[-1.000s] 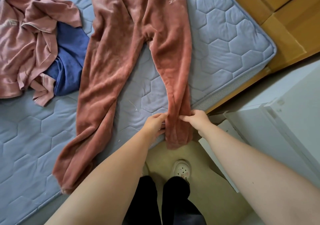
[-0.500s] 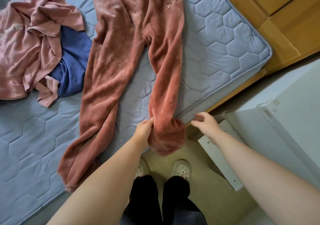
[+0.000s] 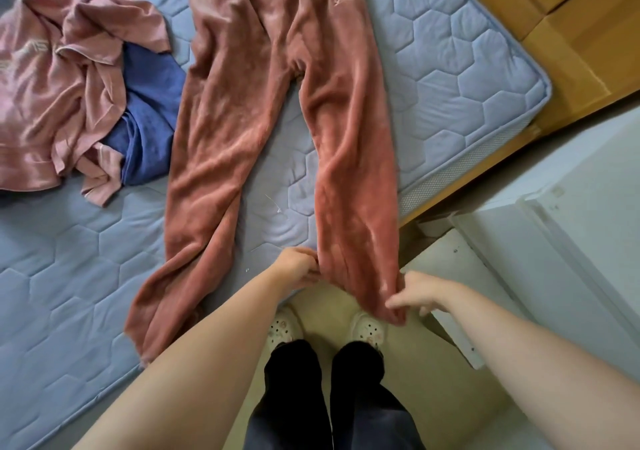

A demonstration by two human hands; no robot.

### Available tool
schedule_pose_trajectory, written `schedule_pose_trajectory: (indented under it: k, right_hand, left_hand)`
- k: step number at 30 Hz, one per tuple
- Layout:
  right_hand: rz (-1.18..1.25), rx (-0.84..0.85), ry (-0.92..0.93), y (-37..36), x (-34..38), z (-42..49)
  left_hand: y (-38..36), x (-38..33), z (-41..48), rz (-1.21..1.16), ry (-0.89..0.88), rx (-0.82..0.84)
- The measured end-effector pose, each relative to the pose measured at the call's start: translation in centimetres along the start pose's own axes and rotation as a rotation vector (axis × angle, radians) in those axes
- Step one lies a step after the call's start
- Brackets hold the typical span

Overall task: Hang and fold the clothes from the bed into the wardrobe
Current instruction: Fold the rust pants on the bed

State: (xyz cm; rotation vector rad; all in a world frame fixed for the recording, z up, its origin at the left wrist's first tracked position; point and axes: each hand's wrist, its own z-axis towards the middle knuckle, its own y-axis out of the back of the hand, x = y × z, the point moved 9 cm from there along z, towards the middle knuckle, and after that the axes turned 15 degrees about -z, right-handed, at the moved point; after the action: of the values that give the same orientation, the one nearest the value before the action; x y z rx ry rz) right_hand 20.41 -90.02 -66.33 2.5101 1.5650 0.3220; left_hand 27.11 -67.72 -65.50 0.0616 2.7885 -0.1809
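Note:
Rust-pink fleece trousers (image 3: 242, 110) lie spread on the blue quilted mattress (image 3: 450, 79), waist far, legs toward me. The right leg hangs over the mattress's near edge. My left hand (image 3: 299, 266) pinches the left side of that leg's hem. My right hand (image 3: 414, 294) pinches its right side, holding the cuff stretched flat between both hands. The other leg lies loose to the left, its cuff by the bed edge. A crumpled pink top (image 3: 59, 79) and a dark blue garment (image 3: 149, 117) lie at the left.
A wooden bed frame and cabinet (image 3: 588, 41) stand at the upper right. White furniture (image 3: 571, 242) fills the right side, a white panel (image 3: 450, 294) beside my feet. I stand on a beige floor strip (image 3: 433, 380) in white clogs.
The right leg's cuff was bunched in my left hand with my right hand off it. Now my right hand has taken the cuff again and the leg is pulled out straight.

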Motion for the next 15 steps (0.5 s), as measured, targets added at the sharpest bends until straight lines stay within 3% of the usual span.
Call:
schedule_pose_trajectory:
  k: [1,5,7,10,14,15]
  right_hand:
    - [-0.062,0.054,-0.019,-0.4,-0.8,0.2]
    - [0.245,-0.549,-0.05,8.1,-0.6,-0.4]
    - [0.365,-0.685,-0.009,11.1,1.0,-0.8]
    - [0.451,-0.765,0.023,13.1,3.6,0.1]
    - [0.48,-0.657,0.056,13.5,6.3,1.8]
    - [0.501,-0.74,0.065,14.3,6.4,1.1]
  left_hand:
    - [0.2,-0.2,0.2,0.077,-0.023,-0.039]
    - [1.0,-3.2,1.8,0.089,-0.193,-0.191]
    - [0.8,-5.2,2.8,0.006,-0.266,-0.218]
    - [-0.7,-7.4,3.9,-0.079,-0.273,-0.167]
    - [-4.4,-9.3,4.2,-0.154,-0.178,-0.001]
    - [-4.7,-9.5,4.2,-0.196,-0.16,0.008]
